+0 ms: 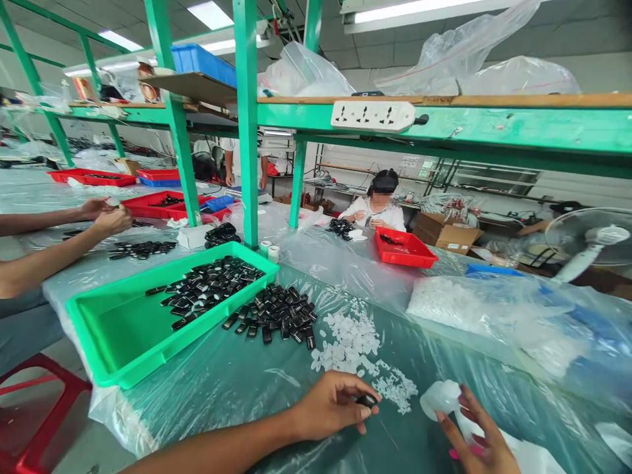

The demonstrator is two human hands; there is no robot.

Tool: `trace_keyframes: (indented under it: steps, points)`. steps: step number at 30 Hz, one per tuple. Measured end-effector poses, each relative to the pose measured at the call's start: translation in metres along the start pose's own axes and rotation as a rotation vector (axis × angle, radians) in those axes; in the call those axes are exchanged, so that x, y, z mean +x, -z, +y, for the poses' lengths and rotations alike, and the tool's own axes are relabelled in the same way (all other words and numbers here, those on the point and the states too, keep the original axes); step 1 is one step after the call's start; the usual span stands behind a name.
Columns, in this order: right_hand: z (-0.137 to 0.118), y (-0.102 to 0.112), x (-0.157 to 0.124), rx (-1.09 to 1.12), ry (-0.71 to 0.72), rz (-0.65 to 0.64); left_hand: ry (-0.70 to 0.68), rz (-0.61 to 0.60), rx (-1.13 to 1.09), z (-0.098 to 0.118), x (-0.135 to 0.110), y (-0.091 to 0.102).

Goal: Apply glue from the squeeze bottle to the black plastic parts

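Observation:
My left hand (336,405) is closed, pinching a small glossy black plastic part (367,399) between thumb and fingers. Below it, a thin needle-like line shows against the table. To the right, my right hand (481,434) has thumb and fingertips on a whitish, translucent rounded piece (442,399); its exact kind is unclear. Something pink (469,451) shows by the right palm. Beyond my hands lie a pile of small clear plastic pieces (350,336) and a heap of black parts (281,313). More black parts fill the far half of a green tray (106,329).
A co-worker's hands (108,217) work at the left. Opposite sits another person near a red tray (405,249). A green shelf frame (245,131) rises from the table. A bag of white pieces (449,303) lies right, with a fan (592,237) behind.

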State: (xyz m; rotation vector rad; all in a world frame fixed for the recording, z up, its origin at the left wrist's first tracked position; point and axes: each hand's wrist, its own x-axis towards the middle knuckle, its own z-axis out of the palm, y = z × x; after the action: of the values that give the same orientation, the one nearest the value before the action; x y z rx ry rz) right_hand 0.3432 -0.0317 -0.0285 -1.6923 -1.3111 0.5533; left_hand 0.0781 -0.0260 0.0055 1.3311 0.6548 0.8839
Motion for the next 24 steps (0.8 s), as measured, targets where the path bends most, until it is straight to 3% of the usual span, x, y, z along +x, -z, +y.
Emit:
trace_keyframes:
  steps: [11, 17, 21, 24]
  points:
    - [0.001, -0.003, 0.001, -0.056, 0.043, 0.037, -0.029, -0.067, 0.166, 0.009, -0.001, 0.002]
    - [-0.006, -0.003, 0.003, 0.021, 0.067, 0.011, -0.039, -0.048, 0.207, 0.009, 0.0, 0.0]
    - [-0.02, -0.007, -0.007, 0.181, 0.03, -0.042, 0.04, -0.091, 0.055, 0.008, 0.001, 0.001]
    - [-0.03, -0.013, -0.017, 0.486, -0.051, -0.087, 0.133, -0.14, -0.075, 0.009, 0.002, 0.003]
